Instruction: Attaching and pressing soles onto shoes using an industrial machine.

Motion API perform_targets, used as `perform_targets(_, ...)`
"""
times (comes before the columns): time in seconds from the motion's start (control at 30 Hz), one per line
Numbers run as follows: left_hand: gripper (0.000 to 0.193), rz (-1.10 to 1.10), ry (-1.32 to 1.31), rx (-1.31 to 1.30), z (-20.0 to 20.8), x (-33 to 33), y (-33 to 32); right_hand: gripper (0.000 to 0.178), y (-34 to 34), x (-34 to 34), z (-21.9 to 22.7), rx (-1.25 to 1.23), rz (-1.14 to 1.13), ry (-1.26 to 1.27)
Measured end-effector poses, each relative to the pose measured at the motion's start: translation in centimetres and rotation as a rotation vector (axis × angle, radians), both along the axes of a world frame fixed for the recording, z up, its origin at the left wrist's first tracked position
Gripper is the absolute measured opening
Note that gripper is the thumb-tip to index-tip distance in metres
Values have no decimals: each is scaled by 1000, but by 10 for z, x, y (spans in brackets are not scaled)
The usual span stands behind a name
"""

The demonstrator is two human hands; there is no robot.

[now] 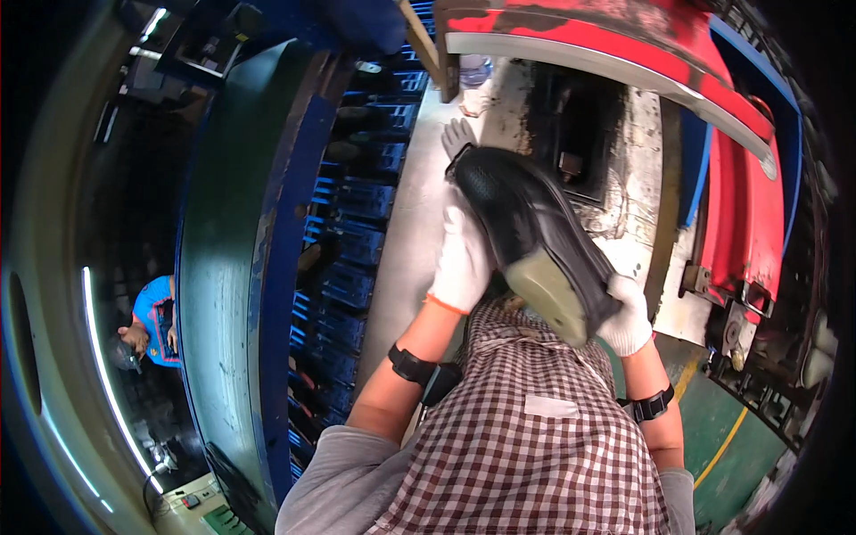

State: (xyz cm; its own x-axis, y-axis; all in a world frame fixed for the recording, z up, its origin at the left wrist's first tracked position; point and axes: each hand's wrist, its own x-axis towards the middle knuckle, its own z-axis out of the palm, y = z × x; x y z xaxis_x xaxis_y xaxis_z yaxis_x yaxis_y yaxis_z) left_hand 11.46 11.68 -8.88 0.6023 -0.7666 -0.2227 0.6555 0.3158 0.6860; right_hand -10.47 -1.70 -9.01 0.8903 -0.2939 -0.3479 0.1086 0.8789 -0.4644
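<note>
Between my hands, above my lap, is a black shoe (535, 209) with a smooth rounded toe pointing up and away. An olive-green block (546, 287), perhaps part of a shoe last, shows at its near end. My left hand (464, 257), in a white knit glove with an orange cuff, holds its left side; the fingertips are partly hidden. My right hand (629, 319), also white-gloved, grips the near right end with fingers closed around the edge. Beyond the toe, a grey glove-like shape (458, 136) with a black band sticks out; whose it is cannot be told.
Ahead stands a worn white worktop (637, 169) with a dark recessed plate (580, 134). Red machine frames (744, 214) rise at the far side and right. Blue racks (357, 232) run along the left, beside a long green panel (227, 223). A person in blue (156, 316) is farther left.
</note>
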Motion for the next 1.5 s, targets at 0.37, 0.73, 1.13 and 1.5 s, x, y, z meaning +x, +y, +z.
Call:
perform_targets(0.37, 41, 315, 285, 215, -63, 82, 92, 46, 15, 110, -1, -1973, 34, 327)
perform_targets(0.73, 38, 881, -67, 974, -242, 373, 197, 20, 20, 106, -37, -2135, 52, 532)
perform_targets(1.13, 80, 817, -262, 1227, -255, 335, 192, 23, 18, 111, -38, -2114, 89, 622)
perform_targets(1.5, 68, 1076, 372, 782, -283, 317, 386, 20, 23, 115, -36, -2139, 103, 595)
